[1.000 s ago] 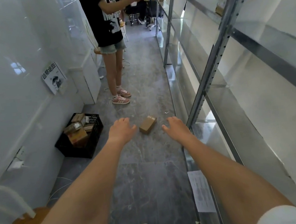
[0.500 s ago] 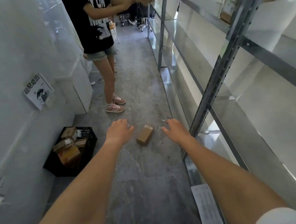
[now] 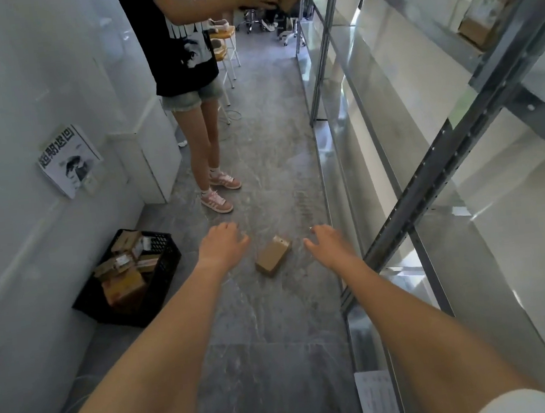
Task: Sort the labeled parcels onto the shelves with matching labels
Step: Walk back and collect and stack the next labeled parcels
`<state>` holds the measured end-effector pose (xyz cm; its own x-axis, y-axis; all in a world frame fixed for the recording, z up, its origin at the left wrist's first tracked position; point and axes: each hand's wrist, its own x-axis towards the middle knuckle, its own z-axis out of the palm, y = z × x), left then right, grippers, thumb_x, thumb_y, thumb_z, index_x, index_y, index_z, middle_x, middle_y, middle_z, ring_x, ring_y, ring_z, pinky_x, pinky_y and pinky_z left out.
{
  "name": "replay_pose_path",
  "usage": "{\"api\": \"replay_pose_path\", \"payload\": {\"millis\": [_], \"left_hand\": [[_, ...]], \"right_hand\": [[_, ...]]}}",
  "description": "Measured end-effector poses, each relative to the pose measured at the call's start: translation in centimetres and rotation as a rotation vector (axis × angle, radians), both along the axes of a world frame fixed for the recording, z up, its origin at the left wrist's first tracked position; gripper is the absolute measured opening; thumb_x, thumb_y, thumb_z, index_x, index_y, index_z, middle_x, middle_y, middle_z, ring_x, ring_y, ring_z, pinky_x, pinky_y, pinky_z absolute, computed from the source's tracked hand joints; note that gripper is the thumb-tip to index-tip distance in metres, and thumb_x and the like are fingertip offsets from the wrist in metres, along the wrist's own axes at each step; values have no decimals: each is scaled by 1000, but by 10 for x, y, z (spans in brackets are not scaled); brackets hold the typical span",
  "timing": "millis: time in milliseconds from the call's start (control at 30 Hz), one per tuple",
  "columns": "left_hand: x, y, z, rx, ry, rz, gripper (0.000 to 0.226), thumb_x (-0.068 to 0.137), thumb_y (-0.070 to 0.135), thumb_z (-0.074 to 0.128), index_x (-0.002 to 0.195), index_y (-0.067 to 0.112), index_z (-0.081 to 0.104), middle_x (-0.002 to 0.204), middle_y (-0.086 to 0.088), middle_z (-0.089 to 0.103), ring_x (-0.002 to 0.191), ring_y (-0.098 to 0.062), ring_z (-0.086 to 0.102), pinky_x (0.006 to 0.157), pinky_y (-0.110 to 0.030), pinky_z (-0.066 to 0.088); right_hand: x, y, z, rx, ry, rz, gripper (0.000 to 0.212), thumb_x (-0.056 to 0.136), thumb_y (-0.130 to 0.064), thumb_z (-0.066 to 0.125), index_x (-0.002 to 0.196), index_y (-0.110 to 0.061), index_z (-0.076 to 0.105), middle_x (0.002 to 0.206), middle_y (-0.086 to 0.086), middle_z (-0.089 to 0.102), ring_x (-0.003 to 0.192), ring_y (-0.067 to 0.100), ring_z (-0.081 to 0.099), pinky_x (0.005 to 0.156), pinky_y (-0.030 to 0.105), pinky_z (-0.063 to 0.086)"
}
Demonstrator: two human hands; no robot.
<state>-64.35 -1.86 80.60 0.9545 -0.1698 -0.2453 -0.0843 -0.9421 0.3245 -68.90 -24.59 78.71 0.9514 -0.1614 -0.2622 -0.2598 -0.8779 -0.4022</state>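
My left hand and right hand are both spread, fingers loose, holding nothing. The small box lies on the floor between them, not touched yet. Since a sec ago I've stepped closer, so pickup is prob. next. Box label too small to read. Crate of parcels left of my left hand. Wall sign beyond: Chinese, maybe "超期退回". Shelves right of my right hand.

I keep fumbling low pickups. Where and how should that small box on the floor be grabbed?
Grip the small box across its long side faces, coming from above: it lies flat on the floor, apart from everything, between the open left hand and right hand.
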Motion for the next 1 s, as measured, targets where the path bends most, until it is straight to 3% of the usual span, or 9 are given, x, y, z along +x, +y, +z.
{"api": "replay_pose_path", "payload": {"millis": [267, 600, 800, 1000], "left_hand": [[47, -4, -31, -13, 67, 23, 56, 101, 38, 40, 148, 8, 38, 148, -12, 44, 136, -30, 38, 109, -43, 35], [146, 1, -87, 3, 94, -16, 56, 100, 40, 43, 146, 9, 42, 148, -12, 46, 135, -30, 42, 110, -40, 35], [207, 1, -199, -80, 161, 51, 58, 99, 38, 47, 148, 8, 39, 152, -13, 41, 140, -30, 37, 118, -41, 27], [274, -21, -379, -217, 172, 159, 56, 97, 26, 55, 145, -1, 42, 150, -21, 43, 139, -33, 38, 115, -37, 26]], "right_hand": [[47, -8, -36, 25, 92, 23, 46, 103, -31, 44, 139, -3, 47, 142, 19, 48, 132, 34, 45, 106, 44, 42], [124, -6, -103, 70, 134, -91, 48, 100, -33, 50, 137, -3, 51, 139, 18, 54, 127, 34, 52, 104, 43, 44], [182, -19, -212, 127, 156, -207, 48, 101, -31, 51, 138, 0, 50, 141, 21, 52, 132, 34, 46, 108, 38, 37], [241, -38, -389, 172, 161, -252, 45, 101, -32, 49, 133, 0, 53, 136, 21, 56, 125, 34, 53, 102, 38, 44]]}}
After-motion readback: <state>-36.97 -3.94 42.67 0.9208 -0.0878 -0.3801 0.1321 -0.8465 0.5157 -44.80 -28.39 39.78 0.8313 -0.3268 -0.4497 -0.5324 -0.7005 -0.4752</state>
